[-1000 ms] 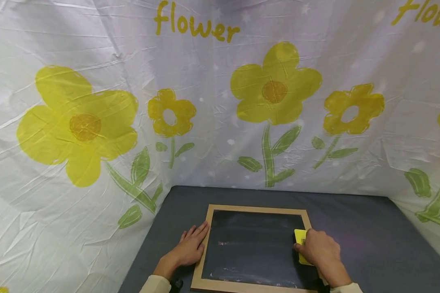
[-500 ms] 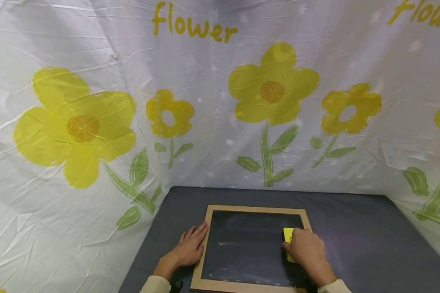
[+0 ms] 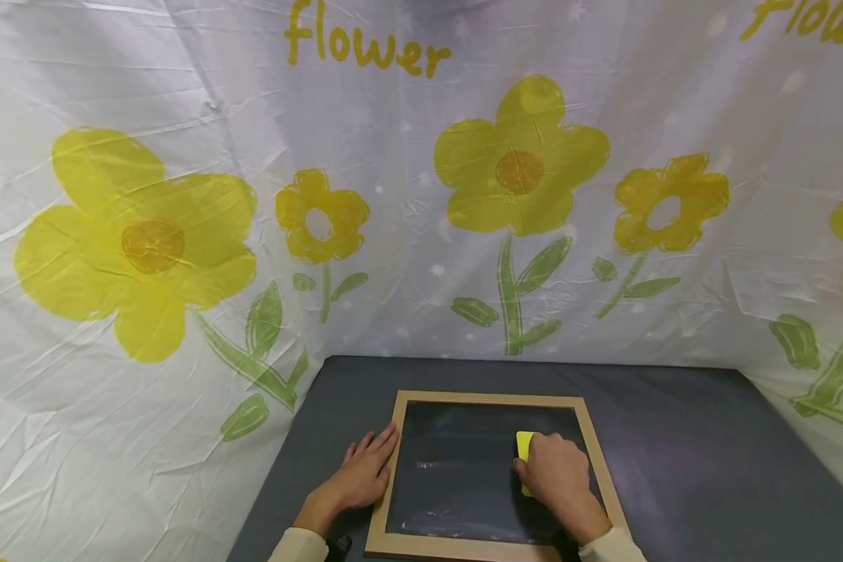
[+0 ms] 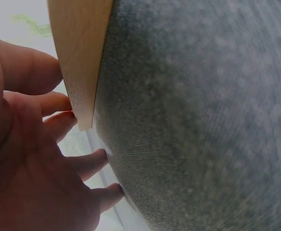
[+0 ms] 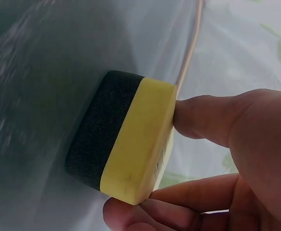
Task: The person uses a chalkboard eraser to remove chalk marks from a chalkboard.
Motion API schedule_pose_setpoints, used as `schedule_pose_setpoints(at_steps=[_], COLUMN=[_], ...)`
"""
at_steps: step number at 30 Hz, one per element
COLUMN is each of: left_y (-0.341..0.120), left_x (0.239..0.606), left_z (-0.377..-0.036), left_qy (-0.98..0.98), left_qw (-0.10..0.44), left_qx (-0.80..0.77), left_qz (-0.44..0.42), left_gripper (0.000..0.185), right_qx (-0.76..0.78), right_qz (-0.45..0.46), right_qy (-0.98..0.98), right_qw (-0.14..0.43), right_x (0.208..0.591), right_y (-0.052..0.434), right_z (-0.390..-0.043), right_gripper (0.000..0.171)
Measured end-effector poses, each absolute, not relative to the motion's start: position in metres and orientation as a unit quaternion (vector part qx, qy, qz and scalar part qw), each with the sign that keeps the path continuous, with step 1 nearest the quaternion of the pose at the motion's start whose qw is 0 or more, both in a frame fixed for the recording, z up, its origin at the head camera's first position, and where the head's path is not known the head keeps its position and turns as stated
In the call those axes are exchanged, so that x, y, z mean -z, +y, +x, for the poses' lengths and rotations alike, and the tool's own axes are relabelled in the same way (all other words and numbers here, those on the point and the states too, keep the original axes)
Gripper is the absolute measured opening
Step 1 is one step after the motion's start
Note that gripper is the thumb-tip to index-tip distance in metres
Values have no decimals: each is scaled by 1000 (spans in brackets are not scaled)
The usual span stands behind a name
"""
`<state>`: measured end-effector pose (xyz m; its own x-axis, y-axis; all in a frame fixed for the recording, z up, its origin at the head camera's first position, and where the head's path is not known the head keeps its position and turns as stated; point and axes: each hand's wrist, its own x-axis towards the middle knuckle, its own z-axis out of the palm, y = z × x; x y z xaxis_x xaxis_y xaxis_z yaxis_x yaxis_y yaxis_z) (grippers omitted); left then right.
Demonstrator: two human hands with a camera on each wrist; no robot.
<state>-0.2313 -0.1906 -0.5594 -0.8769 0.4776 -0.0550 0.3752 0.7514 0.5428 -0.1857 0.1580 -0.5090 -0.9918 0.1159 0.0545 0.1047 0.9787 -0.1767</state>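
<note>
A blackboard [image 3: 464, 484] in a light wooden frame lies on the dark table. My right hand [image 3: 556, 472] grips a yellow blackboard eraser [image 3: 524, 446] over the right half of the board. In the right wrist view the dark felt side of the eraser [image 5: 140, 139] faces the board, with thumb and fingers on its yellow back and edges. My left hand [image 3: 360, 472] has its fingers spread against the left side of the frame. The left wrist view shows the thumb and two fingertips at the wooden frame [image 4: 82, 62], the other fingertips on the cloth surface.
Pale chalk traces mark the board's left part and lower edge. The dark table cloth [image 3: 695, 453] extends on both sides. Behind it hangs a white curtain [image 3: 407, 312] printed with yellow flowers. A small black object [image 3: 339, 546] is beside the left wrist.
My right hand has moved the eraser leftward from the board's right edge, further onto the dark surface. My left hand has stayed at the frame.
</note>
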Motion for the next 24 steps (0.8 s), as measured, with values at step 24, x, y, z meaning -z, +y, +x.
schedule_pose_setpoints(at_steps=[24], left_y=[-195], left_x=[563], left_z=[-235], left_qy=[920], left_qw=[101], left_qx=[-283], left_qz=[250], left_gripper=[67], right_qx=[-76], right_qz=[-22], right_qy=[-996], right_qw=[46], right_x=[509], right_y=[110], right_z=[-192], right_gripper=[44])
